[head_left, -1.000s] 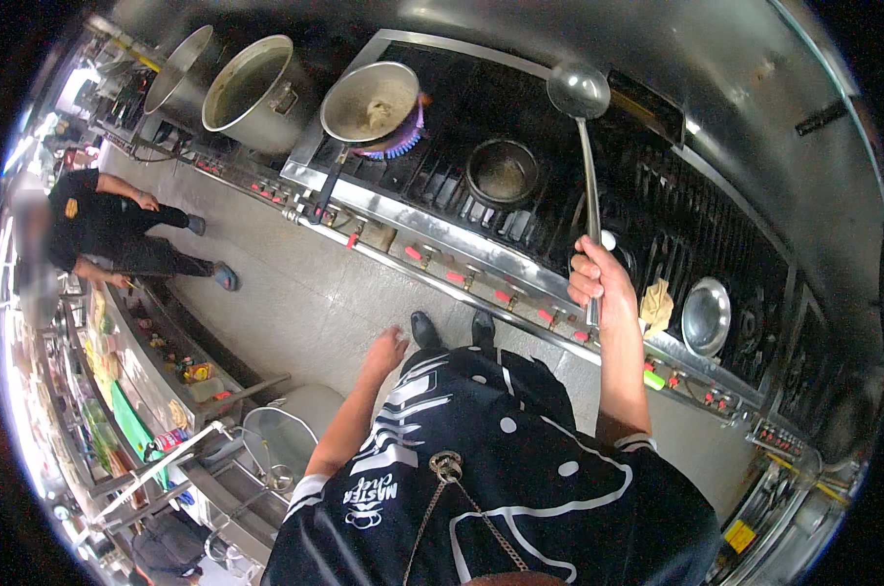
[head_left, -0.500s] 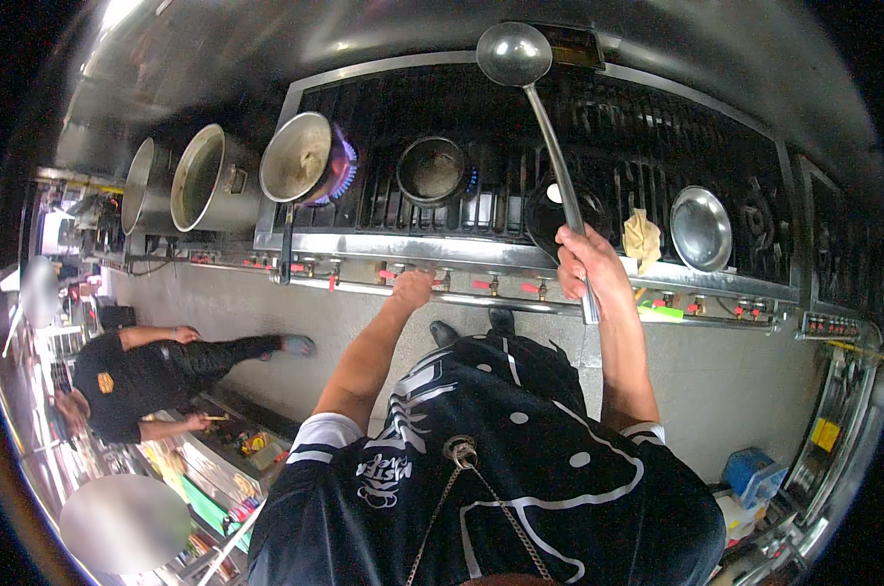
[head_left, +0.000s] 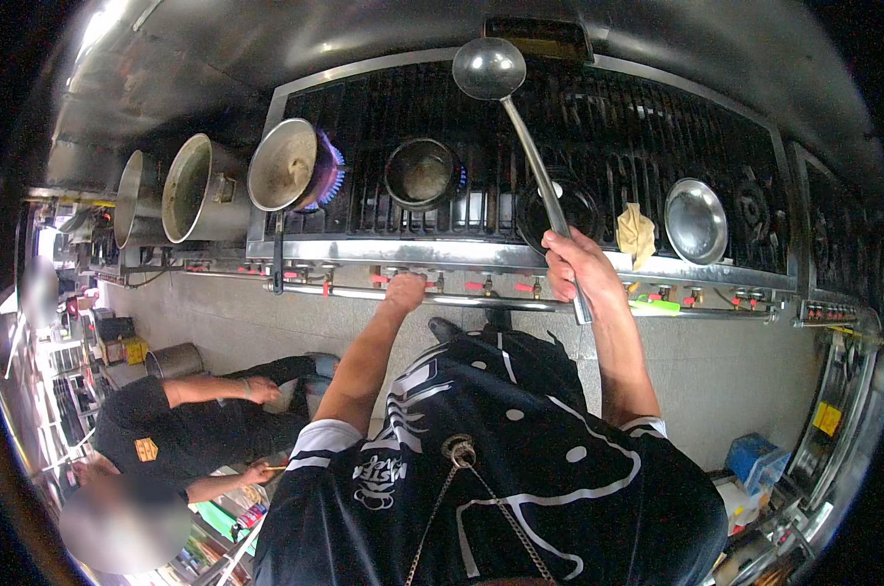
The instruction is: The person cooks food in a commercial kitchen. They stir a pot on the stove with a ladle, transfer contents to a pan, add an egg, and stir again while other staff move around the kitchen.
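Note:
My right hand (head_left: 581,266) is closed round the handle of a long metal ladle (head_left: 489,70), whose round bowl is raised over the back of the stove. My left hand (head_left: 406,291) is at a red gas knob on the stove's front rail, its fingers curled and mostly hiding the knob. Beyond it, a small dark pan (head_left: 422,176) sits on a burner with a little blue flame at its right side. Farther left, a saucepan (head_left: 284,166) holding some pale contents stands over a strong blue flame. Behind the ladle handle is a black pan (head_left: 586,210).
Two tall pots (head_left: 200,190) stand at the stove's left end. A crumpled tan cloth (head_left: 636,234) and a shallow metal bowl (head_left: 695,223) lie to the right. A light green object (head_left: 654,307) rests by the front rail. Behind me on the left is another person (head_left: 168,430) in black.
The ladle's bowl has shifted slightly left and down in view. My left hand stays at the knob. The other person has moved right, closer to me.

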The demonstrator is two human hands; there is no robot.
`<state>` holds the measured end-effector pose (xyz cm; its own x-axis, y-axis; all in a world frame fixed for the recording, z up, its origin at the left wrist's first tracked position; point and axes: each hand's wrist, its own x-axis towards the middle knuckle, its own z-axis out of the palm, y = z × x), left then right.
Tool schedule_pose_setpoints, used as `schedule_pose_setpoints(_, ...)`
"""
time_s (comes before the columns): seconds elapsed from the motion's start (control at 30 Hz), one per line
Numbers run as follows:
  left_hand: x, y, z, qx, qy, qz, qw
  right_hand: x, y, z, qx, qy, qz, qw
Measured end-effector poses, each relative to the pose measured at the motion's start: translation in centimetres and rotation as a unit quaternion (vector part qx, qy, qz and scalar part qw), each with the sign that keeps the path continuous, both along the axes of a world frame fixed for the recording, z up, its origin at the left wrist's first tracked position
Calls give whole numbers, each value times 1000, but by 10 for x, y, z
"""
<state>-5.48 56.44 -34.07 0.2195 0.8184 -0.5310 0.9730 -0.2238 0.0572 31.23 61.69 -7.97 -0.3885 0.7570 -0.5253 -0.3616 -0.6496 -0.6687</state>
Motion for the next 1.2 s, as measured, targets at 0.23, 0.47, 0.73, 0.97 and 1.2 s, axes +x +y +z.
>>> schedule_pose_setpoints(0.23,-4,-2,-12,6,4,-11,1000,-6,4,-4,-3,-4,14,1000)
schedule_pose_setpoints(0.47,-9,-3,-17,14,-22,-19,999,-10,7,-5,-7,-2,17,1000)
schedule_pose_setpoints(0.73,-12,-7,-29,7,-36,1,999,-13,14,-5,5,8,17,1000)
schedule_pose_setpoints(0.97,-21,-68,6,216,-187,232,930,-20,20,-12,-25,-3,26,999)
schedule_pose_setpoints(1.2,-37,-185,-17,180,-88,381,902,-33,29,-22,-56,54,24,997)
